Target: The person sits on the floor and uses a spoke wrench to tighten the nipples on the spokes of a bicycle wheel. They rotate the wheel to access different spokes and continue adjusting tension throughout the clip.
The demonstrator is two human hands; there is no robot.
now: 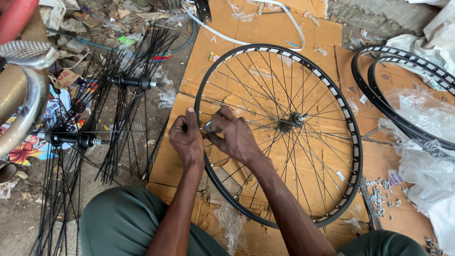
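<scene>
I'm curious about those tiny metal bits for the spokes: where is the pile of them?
The small silver pieces lie scattered on the cardboard at lower right of the head view, just outside the wheel rim, beside the clear plastic bags.

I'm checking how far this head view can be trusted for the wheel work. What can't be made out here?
- Small metal piece between the left hand and right hand: mostly covered by fingers, kind unclear.
- Wheel rim near edge: hidden under both hands.
- Spare rims: cut off by the right edge and covered by plastic sheeting.
- Small metal parts on the cardboard: too small to identify.
</scene>
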